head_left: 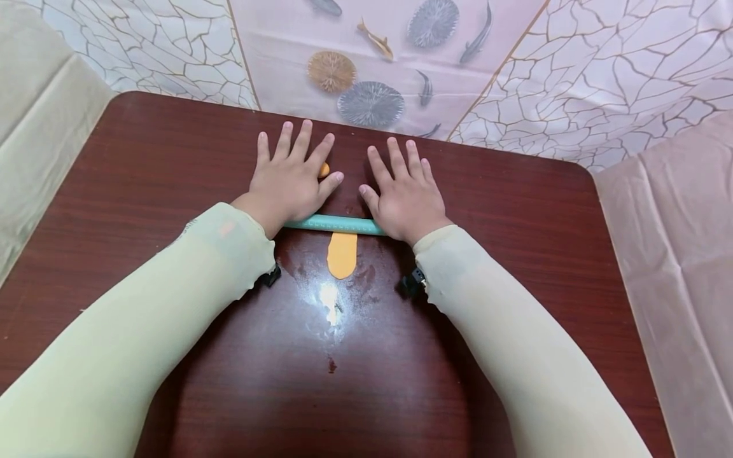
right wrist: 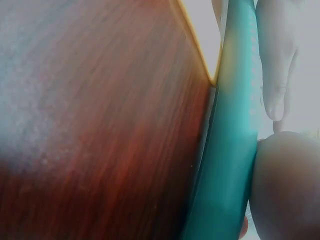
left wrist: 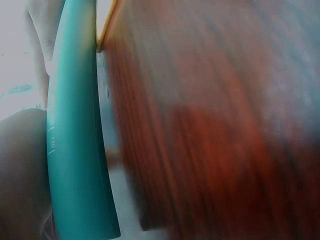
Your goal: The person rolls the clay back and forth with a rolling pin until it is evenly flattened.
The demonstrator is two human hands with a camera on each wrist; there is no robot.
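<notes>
We press our left hand [head_left: 289, 178] and right hand [head_left: 403, 194], fingers straight and flat, onto the teal rolling pin [head_left: 338, 224], which lies across the orange dough [head_left: 342, 254] on the table [head_left: 544, 216].

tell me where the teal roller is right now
In the head view the roller lies mid-table under the heels of both hands, across the orange dough.

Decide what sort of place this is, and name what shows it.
Probably a home craft or play table: a dark wooden table, orange dough under a teal rolling pin, fish-patterned sheeting behind.
</notes>
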